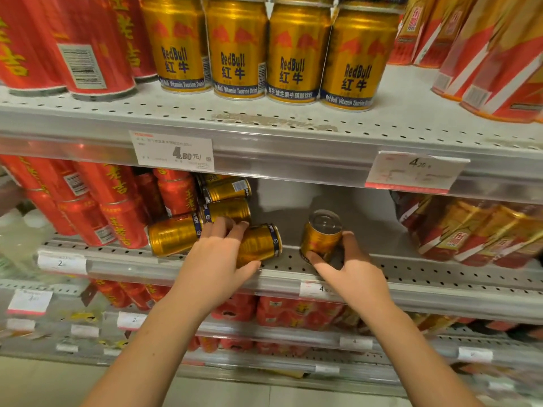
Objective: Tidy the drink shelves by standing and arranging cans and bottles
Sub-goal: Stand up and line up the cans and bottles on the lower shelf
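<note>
On the middle shelf (pixel 411 268) several gold Red Bull cans lie on their sides in a loose pile (pixel 226 201). My left hand (pixel 217 259) grips one of these lying cans (pixel 261 242) near the shelf's front edge, thumb under it and fingers over it. My right hand (pixel 349 271) holds another gold can (pixel 321 235) that stands nearly upright, tilted slightly, to the right of the pile. One more lying can (pixel 173 235) rests left of my left hand.
The top shelf (pixel 264 124) carries a neat row of upright Red Bull cans (pixel 293 54), red cans (pixel 88 48) on the left and cartons (pixel 484 54) on the right. Red cans (pixel 97 207) crowd the middle shelf's left; orange multipacks (pixel 470 230) lie at its right. Price tags line the edges.
</note>
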Demonstrator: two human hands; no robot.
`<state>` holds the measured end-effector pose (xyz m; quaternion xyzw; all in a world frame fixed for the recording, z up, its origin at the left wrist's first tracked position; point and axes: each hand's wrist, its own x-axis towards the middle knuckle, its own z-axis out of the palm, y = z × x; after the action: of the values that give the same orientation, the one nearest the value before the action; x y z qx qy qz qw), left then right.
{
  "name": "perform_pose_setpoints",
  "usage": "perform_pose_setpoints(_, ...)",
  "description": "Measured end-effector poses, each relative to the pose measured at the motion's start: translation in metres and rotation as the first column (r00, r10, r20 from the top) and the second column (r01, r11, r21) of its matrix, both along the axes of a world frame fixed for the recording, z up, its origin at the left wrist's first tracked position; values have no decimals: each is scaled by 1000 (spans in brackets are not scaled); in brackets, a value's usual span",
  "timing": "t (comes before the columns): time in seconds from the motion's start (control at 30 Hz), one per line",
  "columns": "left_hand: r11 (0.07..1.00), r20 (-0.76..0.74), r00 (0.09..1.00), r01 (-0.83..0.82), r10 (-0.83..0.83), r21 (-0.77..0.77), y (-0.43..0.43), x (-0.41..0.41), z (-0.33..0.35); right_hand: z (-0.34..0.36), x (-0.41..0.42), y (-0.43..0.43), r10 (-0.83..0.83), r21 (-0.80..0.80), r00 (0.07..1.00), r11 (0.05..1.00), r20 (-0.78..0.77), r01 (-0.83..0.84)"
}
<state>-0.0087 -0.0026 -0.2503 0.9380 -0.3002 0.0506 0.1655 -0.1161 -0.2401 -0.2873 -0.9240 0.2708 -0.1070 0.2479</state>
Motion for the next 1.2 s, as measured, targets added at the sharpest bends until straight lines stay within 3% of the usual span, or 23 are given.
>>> perform_pose_setpoints(0.17, 1000, -90, 996, -5, 5, -1, -10, -1, 2, -1, 0, -1, 21, -20, 999, 1000, 26, -20)
perform_pose_setpoints(0.27, 997, -228, 974, -7, -11, -78, -15, -8, 1, -2, 0, -2, 19, -31, 1000, 999, 23, -18)
perform_pose_setpoints(0.4, 935, -357, 933, -92, -39, -343, -21, -15, -5, -3, -1, -1, 14, -41, 999, 999, 43, -12)
perform_pose_setpoints(0.53, 772, -440, 893, -211, -98, -600, -27, -17, 0, -3, -1, -2, 15, -41, 998, 999, 63, -13)
perform_pose_setpoints(0.83, 496, -373, 888, -205, -268, -844, -48, -6, 25, -5, 3, -4, -11, 4, 1000, 1000, 24, 11)
perform_pose_setpoints(1.07, 525, -378, 879, -184, -291, -831, -68, -3, 43, -4, 9, -4, -52, 62, 998, 997, 40, 50)
perform_pose_setpoints(1.2, 498, -390, 877, -214, -282, -841, -78, -3, 52, -4, 10, -7, -42, 85, 999, 996, 31, 39)
